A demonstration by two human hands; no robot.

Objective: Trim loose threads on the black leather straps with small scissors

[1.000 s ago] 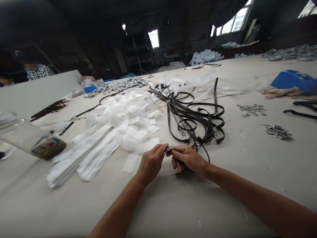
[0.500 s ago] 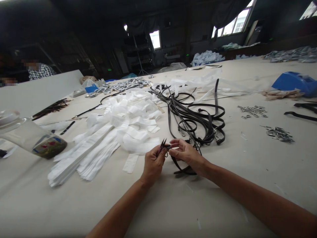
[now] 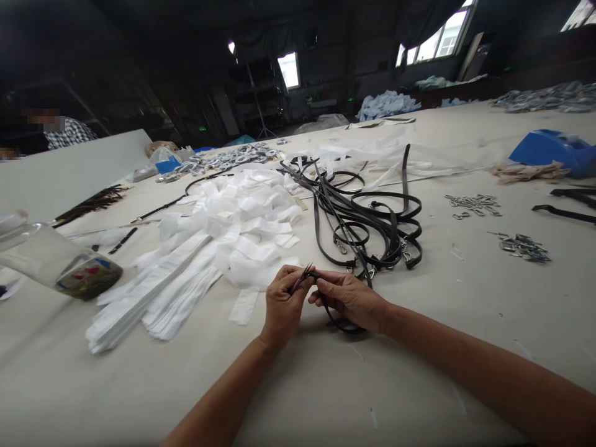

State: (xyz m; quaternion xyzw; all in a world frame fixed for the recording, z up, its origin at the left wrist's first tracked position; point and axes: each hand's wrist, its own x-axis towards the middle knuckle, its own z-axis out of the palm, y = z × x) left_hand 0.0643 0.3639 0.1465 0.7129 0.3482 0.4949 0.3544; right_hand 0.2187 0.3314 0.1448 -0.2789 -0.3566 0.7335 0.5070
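My left hand [image 3: 285,304] is closed around small thread snips [image 3: 298,283], their pointed blades sticking up past the fingers. It also pinches the end of a narrow black strap [image 3: 342,324]. Across from it, my right hand [image 3: 356,301] grips the same strap close to that end, thumb on top. Below the hands the strap curves down to the table. Just beyond lies a tangle of black straps [image 3: 395,231] with metal snap hooks. The fingers cover most of the gripped strap end.
White fabric strips [image 3: 251,205] are heaped left of the straps. A clear plastic jar [image 3: 88,273] stands at far left. Two piles of small metal hardware, one of hooks [image 3: 475,203] and one of pins [image 3: 526,248], lie right. A blue container [image 3: 554,152] is farther back. A person [image 3: 69,133] is beyond.
My right hand has closed in on the strap end and its fingers now wrap it. The snips have sunk lower in my left hand. The view has shifted slightly.
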